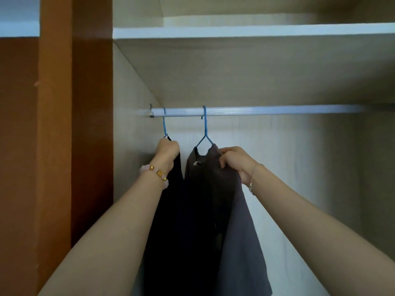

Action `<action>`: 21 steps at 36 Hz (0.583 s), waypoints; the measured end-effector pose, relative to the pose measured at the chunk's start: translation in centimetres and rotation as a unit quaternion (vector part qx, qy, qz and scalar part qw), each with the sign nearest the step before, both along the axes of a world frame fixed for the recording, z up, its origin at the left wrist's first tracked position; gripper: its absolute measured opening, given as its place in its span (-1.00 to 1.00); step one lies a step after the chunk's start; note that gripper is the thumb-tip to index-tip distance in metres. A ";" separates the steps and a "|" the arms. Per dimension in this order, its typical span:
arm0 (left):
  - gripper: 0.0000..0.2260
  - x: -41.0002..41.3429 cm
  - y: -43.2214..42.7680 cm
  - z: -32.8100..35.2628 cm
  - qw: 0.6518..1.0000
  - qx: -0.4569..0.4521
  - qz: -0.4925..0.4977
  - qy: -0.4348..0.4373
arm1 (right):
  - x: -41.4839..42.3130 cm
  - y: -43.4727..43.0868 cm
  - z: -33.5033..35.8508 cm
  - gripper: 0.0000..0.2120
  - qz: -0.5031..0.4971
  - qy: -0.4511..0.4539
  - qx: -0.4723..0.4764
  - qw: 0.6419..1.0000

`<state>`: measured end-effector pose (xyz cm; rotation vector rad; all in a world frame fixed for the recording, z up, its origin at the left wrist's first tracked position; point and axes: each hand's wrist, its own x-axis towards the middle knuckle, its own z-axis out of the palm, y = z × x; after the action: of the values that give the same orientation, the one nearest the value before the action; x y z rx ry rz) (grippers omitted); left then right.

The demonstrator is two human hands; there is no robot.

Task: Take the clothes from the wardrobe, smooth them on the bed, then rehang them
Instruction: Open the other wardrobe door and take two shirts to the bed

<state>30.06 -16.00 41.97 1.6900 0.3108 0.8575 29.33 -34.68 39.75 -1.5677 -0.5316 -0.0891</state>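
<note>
Two dark garments hang on blue hangers from the silver wardrobe rail (pixel 277 110). A black garment (pixel 171 221) hangs on the left hanger (pixel 164 124); my left hand (pixel 167 148) is closed around its top, just below the hook. A grey-purple garment (pixel 237 231) hangs on the right hanger (pixel 204 133), and my right hand (pixel 235 161) grips its right shoulder. Both hooks sit over the rail. Both forearms reach up from the bottom of the view.
A white shelf (pixel 256 30) runs above the rail. The wardrobe's pale left inner wall (pixel 132 146) is close beside the left hanger, with a brown panel (pixel 55 146) further left. The rail stretches bare to the right.
</note>
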 end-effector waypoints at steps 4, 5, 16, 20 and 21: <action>-0.67 -2.3 -1.7 0.9 1.000 -0.003 0.013 -0.022 | 0.4 -1.1 1.0 -0.54 -0.015 -0.015 -0.012 1.000; -0.66 -2.6 -1.9 1.2 1.000 0.007 0.013 -0.022 | 0.4 -1.4 1.3 -0.54 -0.015 -0.018 -0.011 1.000; -0.68 -2.5 -1.8 3.8 0.997 0.064 0.010 -0.032 | -0.5 -3.4 2.3 -0.51 0.041 -0.083 -0.022 0.995; -0.72 -1.8 -1.8 1.5 0.999 0.043 0.015 -0.003 | -1.1 -4.6 -0.1 -0.48 0.065 -0.081 -0.023 0.994; -0.73 -1.5 -1.6 1.0 0.999 0.039 0.023 -0.007 | -1.3 -4.9 -0.8 -0.47 0.075 -0.076 -0.021 0.994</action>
<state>28.59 -17.64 42.94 1.7535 0.3116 0.9257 28.07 -39.61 38.91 -1.5640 -0.7737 -0.0854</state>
